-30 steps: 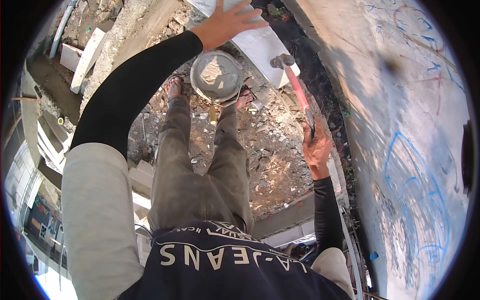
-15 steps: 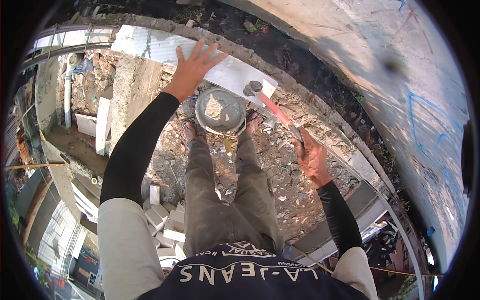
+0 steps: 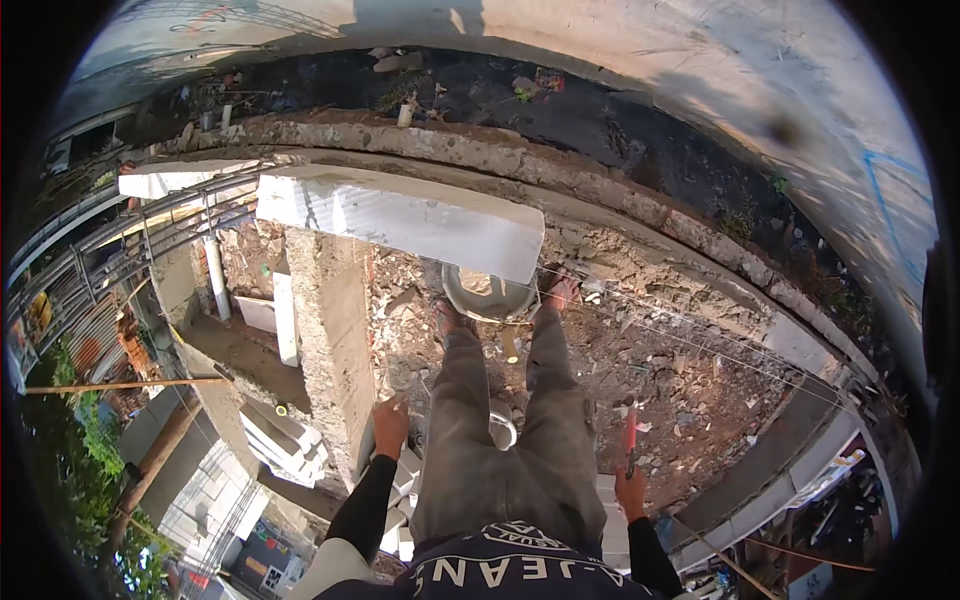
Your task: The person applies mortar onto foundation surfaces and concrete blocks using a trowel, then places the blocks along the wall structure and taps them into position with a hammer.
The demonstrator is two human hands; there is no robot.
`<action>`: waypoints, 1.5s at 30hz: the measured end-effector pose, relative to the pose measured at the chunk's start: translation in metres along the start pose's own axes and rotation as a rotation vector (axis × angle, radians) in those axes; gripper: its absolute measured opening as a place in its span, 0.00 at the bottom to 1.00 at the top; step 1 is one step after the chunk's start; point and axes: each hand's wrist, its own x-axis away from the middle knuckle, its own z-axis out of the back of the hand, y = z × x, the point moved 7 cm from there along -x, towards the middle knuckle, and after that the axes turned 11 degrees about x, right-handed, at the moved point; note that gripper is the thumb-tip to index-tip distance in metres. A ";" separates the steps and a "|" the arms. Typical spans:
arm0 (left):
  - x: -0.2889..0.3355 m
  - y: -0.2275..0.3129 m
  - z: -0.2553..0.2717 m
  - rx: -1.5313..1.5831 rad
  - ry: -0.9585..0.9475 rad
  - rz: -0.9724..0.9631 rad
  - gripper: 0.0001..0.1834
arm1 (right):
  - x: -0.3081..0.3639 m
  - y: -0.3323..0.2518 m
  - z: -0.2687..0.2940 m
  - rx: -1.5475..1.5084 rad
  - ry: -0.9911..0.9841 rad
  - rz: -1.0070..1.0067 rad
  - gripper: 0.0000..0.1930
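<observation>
My right hand [image 3: 630, 492] hangs low beside my right leg, wrapped around the dark grip of a red-handled hammer [image 3: 630, 435]. The hammer's head is hard to make out from here. Near my left thigh is my left hand [image 3: 390, 428], lowered and foreshortened; its fingers are too blurred to read. Ahead of me a row of smooth white wall blocks [image 3: 420, 218] lies along a rough footing. A round bucket [image 3: 470, 300] of grey mortar stands between my feet, its far part hidden by the blocks.
Thin strings [image 3: 690, 335] run along the footing at right. A rough concrete wall [image 3: 330, 340] stands on my left, with bundled steel rods [image 3: 170, 225] beyond it. Rubble [image 3: 680, 400] covers the ground. Stacked white blocks [image 3: 405, 490] sit behind my left leg. A dark ditch [image 3: 600, 120] lies beyond.
My left hand has come off the top of the white blocks and dropped to my side. My right hand has drawn back and down with the hammer. The view has shifted.
</observation>
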 end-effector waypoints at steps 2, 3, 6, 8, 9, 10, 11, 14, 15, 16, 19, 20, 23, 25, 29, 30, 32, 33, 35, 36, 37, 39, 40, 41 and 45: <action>0.061 -0.067 0.008 0.033 0.053 0.155 0.17 | -0.003 0.006 -0.020 -0.171 -0.420 -0.378 0.22; 0.089 -0.085 0.009 0.056 0.097 0.161 0.18 | 0.000 0.009 -0.022 -0.226 -0.545 -0.540 0.22; 0.122 -0.146 -0.010 0.039 0.093 0.175 0.21 | 0.014 0.044 -0.020 -0.199 -0.574 -0.600 0.20; 0.132 -0.165 -0.001 0.028 0.139 0.252 0.22 | 0.014 0.036 -0.017 -0.124 -0.589 -0.528 0.19; 0.138 -0.176 0.002 0.020 0.163 0.311 0.23 | 0.012 0.029 -0.021 -0.117 -0.595 -0.508 0.19; 0.132 -0.151 0.002 0.108 0.209 0.282 0.24 | 0.016 0.030 -0.021 -0.137 -0.601 -0.494 0.19; 0.120 -0.137 0.007 0.116 0.216 0.285 0.24 | 0.017 0.025 -0.024 -0.164 -0.615 -0.466 0.21; 0.104 -0.127 0.011 0.220 0.203 0.506 0.26 | 0.016 0.015 -0.040 -0.111 -0.593 -0.411 0.22; 0.096 -0.114 0.016 0.121 0.267 0.377 0.27 | 0.015 0.014 -0.047 -0.070 -0.613 -0.369 0.23; 0.089 -0.111 0.021 0.020 0.340 0.248 0.27 | 0.022 0.001 -0.047 -0.077 -0.618 -0.358 0.23; 0.077 -0.137 0.025 0.087 0.361 0.133 0.28 | 0.036 -0.040 -0.044 -0.350 -0.492 -0.254 0.23; 0.074 -0.164 0.025 0.247 0.357 0.246 0.22 | 0.043 -0.048 -0.049 -0.324 -0.495 -0.231 0.21; 0.052 -0.188 0.038 0.287 0.378 0.272 0.13 | 0.080 -0.062 -0.061 -0.430 -0.468 -0.295 0.22; 0.044 -0.223 0.060 0.173 0.520 0.156 0.16 | 0.111 -0.052 -0.078 -0.430 -0.499 -0.398 0.18; 0.025 -0.311 0.093 0.189 0.411 0.111 0.20 | 0.136 -0.017 -0.137 -0.594 -0.507 -0.301 0.16; 0.028 -0.349 0.097 0.209 0.445 0.076 0.20 | 0.158 -0.032 -0.146 -0.523 -0.516 -0.345 0.17; 0.006 -0.382 0.113 0.179 0.474 -0.026 0.17 | 0.184 -0.036 -0.156 -0.538 -0.536 -0.375 0.16; 0.004 -0.400 0.123 0.099 0.470 -0.082 0.15 | 0.207 -0.041 -0.160 -0.571 -0.560 -0.417 0.15; -0.007 -0.440 0.136 0.395 0.352 -0.056 0.11 | 0.235 -0.040 -0.180 -0.653 -0.582 -0.428 0.15; -0.009 -0.448 0.144 0.468 0.347 -0.082 0.10 | 0.247 -0.037 -0.195 -0.663 -0.641 -0.397 0.15; -0.009 -0.457 0.146 0.549 0.333 -0.093 0.09 | 0.254 -0.026 -0.209 -0.711 -0.616 -0.419 0.15; -0.008 -0.464 0.145 0.959 0.266 0.057 0.07 | 0.273 -0.013 -0.243 -0.729 -0.619 -0.427 0.20; -0.008 -0.449 0.144 1.219 0.074 0.010 0.05 | 0.284 -0.021 -0.252 -0.771 -0.613 -0.367 0.19; -0.003 -0.428 0.148 1.464 -0.133 -0.025 0.06 | 0.297 -0.034 -0.255 -0.830 -0.600 -0.374 0.19; 0.022 -0.369 0.158 0.854 -0.050 0.273 0.18 | 0.328 -0.035 -0.274 -0.953 -0.559 -0.493 0.11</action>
